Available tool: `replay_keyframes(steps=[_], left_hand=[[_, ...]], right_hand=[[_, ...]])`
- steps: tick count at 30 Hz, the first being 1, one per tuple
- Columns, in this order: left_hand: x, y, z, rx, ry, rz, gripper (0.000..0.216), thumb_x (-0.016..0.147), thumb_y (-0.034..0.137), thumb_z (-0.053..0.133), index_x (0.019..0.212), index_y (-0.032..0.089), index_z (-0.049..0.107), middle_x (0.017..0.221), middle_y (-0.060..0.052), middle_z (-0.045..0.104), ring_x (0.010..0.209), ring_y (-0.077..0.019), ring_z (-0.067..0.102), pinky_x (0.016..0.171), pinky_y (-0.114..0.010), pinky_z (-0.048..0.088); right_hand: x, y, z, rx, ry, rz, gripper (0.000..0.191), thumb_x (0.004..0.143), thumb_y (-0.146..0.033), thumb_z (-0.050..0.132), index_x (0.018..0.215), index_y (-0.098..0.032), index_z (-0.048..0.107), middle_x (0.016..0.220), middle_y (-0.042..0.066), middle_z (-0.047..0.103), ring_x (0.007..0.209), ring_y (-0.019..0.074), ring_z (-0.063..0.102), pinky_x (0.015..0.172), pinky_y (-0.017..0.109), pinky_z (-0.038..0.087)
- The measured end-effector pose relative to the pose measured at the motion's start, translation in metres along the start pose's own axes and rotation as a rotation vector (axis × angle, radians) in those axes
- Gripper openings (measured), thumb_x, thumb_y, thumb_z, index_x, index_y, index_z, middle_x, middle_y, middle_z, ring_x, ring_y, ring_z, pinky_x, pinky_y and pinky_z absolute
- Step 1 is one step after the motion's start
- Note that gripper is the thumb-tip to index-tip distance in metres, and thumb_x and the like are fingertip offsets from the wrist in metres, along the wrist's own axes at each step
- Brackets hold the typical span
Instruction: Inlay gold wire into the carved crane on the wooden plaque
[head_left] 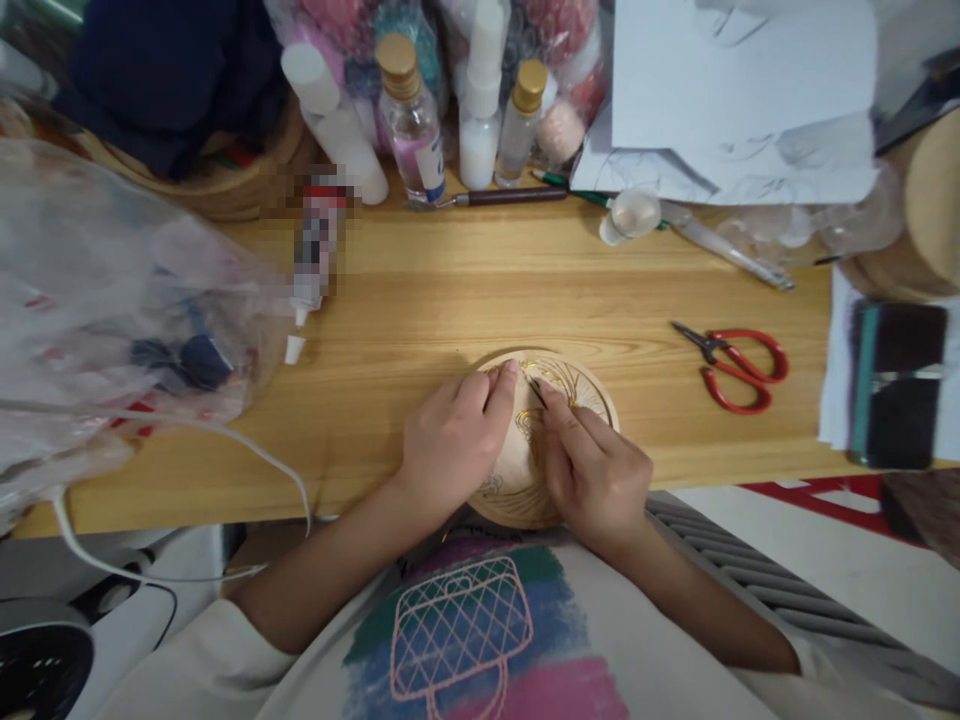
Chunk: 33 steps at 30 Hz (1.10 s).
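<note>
I read the left hand (457,430) with fingers bent on the left of the round wooden disc (517,465); I cannot tell whether they pinch anything. The disc lies between both hands at the near table edge (360,490). Rightward, the thin dark tool (537,391) slants tip up-left, toward the left fingertips, held by the right hand (596,470), thumb and forefinger closed.

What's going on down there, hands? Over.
Left grip on disc. Right grip pinching dark tool at disc. Disc partly hidden by both. Scissors apart, right, not in the way.
</note>
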<state>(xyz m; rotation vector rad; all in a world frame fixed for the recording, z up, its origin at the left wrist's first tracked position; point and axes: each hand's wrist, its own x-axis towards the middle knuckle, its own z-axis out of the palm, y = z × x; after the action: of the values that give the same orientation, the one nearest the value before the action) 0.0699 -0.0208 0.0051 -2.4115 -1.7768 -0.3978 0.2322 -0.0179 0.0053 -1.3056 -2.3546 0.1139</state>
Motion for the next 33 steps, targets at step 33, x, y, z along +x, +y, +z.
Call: replay_keyframes(steps=[33], left_hand=[[0.0013,0.0003,-0.0018,0.041,0.041,0.044,0.031,0.095,0.008,0.042,0.108,0.012,0.069,0.059,-0.001,0.059,0.054,-0.0159,0.058,0.048,-0.027,0.035]], right_hand=[[0.0034,-0.0017,-0.001,-0.016,0.005,-0.009,0.026,0.093,-0.014,0.049,0.111,-0.005,0.065,0.074,0.006,0.072,0.062,0.011,0.063,0.059,0.019,0.047]])
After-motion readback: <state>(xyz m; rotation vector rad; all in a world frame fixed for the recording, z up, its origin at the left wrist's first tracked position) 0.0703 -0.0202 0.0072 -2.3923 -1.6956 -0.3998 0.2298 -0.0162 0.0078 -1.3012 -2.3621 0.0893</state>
